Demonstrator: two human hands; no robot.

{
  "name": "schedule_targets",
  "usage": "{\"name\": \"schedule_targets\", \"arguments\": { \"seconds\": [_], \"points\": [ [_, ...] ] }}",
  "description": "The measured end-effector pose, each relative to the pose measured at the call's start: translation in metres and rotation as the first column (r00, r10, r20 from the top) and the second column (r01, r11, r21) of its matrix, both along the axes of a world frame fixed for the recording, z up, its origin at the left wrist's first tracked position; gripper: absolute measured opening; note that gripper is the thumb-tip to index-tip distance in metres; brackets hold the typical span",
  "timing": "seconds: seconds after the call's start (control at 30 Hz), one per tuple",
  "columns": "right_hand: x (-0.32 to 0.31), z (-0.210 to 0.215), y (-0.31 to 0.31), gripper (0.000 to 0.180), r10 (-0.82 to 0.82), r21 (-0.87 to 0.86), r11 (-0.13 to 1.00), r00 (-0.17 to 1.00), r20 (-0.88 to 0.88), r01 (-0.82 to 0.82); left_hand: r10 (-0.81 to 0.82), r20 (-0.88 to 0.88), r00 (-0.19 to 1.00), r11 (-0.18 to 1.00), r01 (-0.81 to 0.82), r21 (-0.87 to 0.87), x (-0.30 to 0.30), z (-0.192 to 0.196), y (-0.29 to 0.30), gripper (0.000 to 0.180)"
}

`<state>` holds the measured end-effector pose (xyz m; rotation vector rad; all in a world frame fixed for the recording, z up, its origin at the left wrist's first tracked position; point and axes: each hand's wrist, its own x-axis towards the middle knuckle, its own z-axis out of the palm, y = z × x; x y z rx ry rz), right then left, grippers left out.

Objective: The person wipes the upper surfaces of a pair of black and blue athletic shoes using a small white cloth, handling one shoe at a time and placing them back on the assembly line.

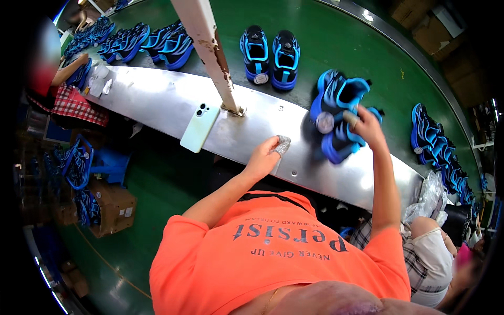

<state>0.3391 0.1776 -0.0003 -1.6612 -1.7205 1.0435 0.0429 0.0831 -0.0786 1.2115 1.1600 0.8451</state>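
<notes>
My left hand [264, 157] is over the near edge of the metal ledge, its fingers closed on a small crumpled grey piece [282, 145], perhaps a cloth or film. My right hand [366, 127] grips a blue-and-black sneaker [344, 143], fingers at its upper, slightly blurred. Against it, on the far side, lies the matching sneaker [336, 97], with a round pale tag at its heel. Another pair, a left sneaker [255, 55] and a right sneaker [286, 59], stands upright farther off on the green belt, heels toward me.
A pale green phone [200, 127] lies on the metal ledge [257, 123], beside a chipped white post [207, 47]. Rows of sneakers [123, 44] line the belt to the left, more sneakers [441, 149] to the right. A co-worker [52, 79] stands at left; another person [430, 252] is at right.
</notes>
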Motion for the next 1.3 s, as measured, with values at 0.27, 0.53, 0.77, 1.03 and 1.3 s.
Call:
{"name": "schedule_targets", "arguments": {
  "seconds": [0.27, 0.53, 0.77, 1.03, 1.3],
  "points": [
    [-0.092, 0.042, -0.147, 0.042, 0.396, -0.167, 0.906, 0.918, 0.004, -0.390, 0.286, -0.406, 0.868, 0.704, 0.097, 0.704, 0.000, 0.037, 0.001, 0.069],
    [-0.067, 0.036, -0.132, 0.065, 0.200, 0.279, 0.924, 0.952, 0.232, -0.262, 0.022, -0.549, 0.835, 0.674, 0.393, 0.625, -0.006, 0.066, 0.043, 0.049],
    [-0.034, 0.031, -0.148, 0.052, 0.535, 0.004, 0.843, 0.838, -0.111, -0.538, -0.325, -0.514, 0.794, 0.643, 0.584, 0.495, -0.018, 0.055, 0.024, 0.036],
    [-0.052, -0.003, -0.172, 0.079, 0.085, 0.382, 0.897, 0.935, 0.345, -0.223, 0.057, -0.754, 0.654, 0.491, 0.639, 0.592, 0.010, 0.059, -0.019, 0.026],
    [-0.054, -0.003, -0.166, 0.057, -0.033, 0.415, 0.909, 0.990, 0.138, -0.028, 0.097, -0.600, 0.794, 0.466, 0.496, 0.733, 0.008, 0.053, -0.015, 0.023]
  ]
}}
